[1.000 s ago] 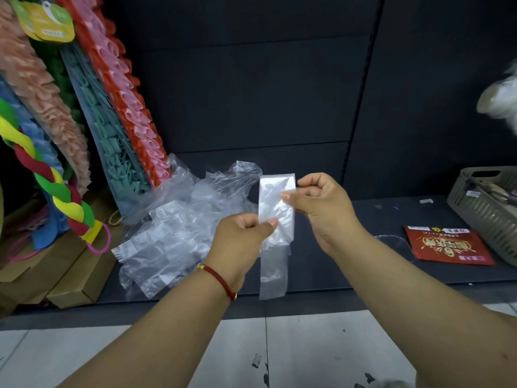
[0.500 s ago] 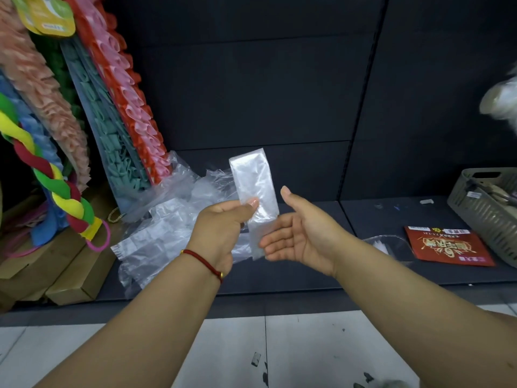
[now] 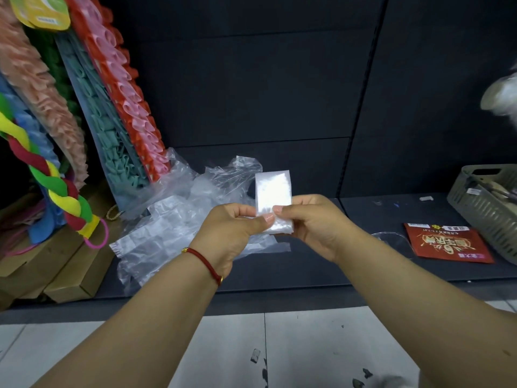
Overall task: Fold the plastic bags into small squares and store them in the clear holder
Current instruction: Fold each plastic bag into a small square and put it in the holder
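- The folded bag (image 3: 272, 196), a narrow, milky-clear strip of thin film, is held upright in the air above the dark shelf (image 3: 321, 264).
- The left hand (image 3: 233, 231) pinches its lower left edge between thumb and curled fingers; a red cord bracelet (image 3: 205, 261) rings that wrist.
- The right hand (image 3: 316, 222) pinches the lower right part, fingers curled round the film.
- Behind the hands, a crinkled, glossy heap of loose bags (image 3: 173, 219) lies on the shelf.
- A clear holder (image 3: 391, 238), faint-rimmed, sits to the right beside a flat red packet (image 3: 444, 245).
- A grey slatted basket (image 3: 486, 208) stands at far right.
- Ruffled, coloured strips (image 3: 117, 107) lean at left.
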### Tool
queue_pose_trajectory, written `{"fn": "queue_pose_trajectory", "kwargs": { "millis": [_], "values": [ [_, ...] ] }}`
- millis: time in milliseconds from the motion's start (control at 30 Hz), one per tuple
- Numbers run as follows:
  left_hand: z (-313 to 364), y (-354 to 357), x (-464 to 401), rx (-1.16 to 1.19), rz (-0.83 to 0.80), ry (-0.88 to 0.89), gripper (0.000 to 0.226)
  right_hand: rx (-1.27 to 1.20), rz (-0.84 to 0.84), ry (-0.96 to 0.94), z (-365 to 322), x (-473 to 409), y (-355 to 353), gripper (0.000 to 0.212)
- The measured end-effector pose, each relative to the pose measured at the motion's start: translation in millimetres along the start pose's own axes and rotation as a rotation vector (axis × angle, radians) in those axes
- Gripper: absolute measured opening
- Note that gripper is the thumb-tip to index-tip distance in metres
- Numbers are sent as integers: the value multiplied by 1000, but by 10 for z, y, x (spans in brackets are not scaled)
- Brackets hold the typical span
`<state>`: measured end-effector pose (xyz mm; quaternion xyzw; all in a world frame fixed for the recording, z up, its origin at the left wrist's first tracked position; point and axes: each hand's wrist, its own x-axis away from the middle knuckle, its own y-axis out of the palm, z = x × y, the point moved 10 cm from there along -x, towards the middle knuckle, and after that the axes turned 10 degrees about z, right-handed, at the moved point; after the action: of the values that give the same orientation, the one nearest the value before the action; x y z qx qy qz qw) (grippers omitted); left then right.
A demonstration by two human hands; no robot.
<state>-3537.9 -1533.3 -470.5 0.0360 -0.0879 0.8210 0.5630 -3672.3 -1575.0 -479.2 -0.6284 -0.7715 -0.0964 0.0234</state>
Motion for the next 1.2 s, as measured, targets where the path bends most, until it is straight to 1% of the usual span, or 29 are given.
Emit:
{"fn": "queue_pose_trajectory", "kwargs": {
  "millis": [67, 167, 233, 300, 367, 433, 500, 533, 567, 633, 700, 767, 833, 967, 1033, 1067, 1133, 1200],
  "values": [
    [-11, -13, -16, -13, 28, 2, 22, 30, 23, -32, -14, -5, -2, 29],
    [-40, -8, -34, -26, 41, 0, 26, 59, 44, -94, -68, 9, 18, 38],
    [-57, 3, -35, -32, 36, -5, 29, 58, 54, -141, -116, 24, -12, 35],
    [-74, 24, -29, -27, 27, -21, 36, 78, 54, -172, -143, 16, -49, 27],
    [-90, 45, -17, -27, 17, -60, 36, 115, 51, -203, -198, 32, -55, 27],
    [-150, 84, 12, -7, -20, -149, 34, 134, 36, -219, -240, 53, -38, 31],
    [-211, 126, 34, 52, -65, -235, 34, 164, 6, -234, -250, 63, -4, 37],
    [-218, 141, 36, 92, -74, -246, 30, 194, -8, -245, -253, 69, 16, 41],
    [-212, 139, 20, 131, -62, -230, 25, 224, -16, -256, -254, 76, 31, 44],
    [-181, 86, -21, 192, 10, -178, 16, 272, -26, -260, -243, 79, 56, 52],
    [-149, 35, -41, 219, 63, -137, 14, 287, -61, -226, -202, 91, 90, 61],
    [-119, 2, -61, 249, 80, -111, 13, 280, -108, -180, -146, 114, 137, 66],
    [-69, -13, -65, 268, 81, -74, 16, 283, -108, -158, -107, 118, 148, 62],
    [-16, -43, -41, 261, 122, -5, 24, 295, -82, -148, -98, 121, 138, 39],
    [5, -67, -39, 238, 147, 38, 31, 295, -88, -142, -103, 131, 137, 30],
    [34, -70, -31, 231, 152, 69, 37, 315, -87, -147, -103, 131, 133, 27],
    [99, -86, -19, 214, 166, 143, 49, 434, -41, -191, -130, 121, 98, 24],
    [162, -110, 3, 173, 191, 207, 46, 513, 42, -241, -191, 111, 44, 25]
  ]
}}
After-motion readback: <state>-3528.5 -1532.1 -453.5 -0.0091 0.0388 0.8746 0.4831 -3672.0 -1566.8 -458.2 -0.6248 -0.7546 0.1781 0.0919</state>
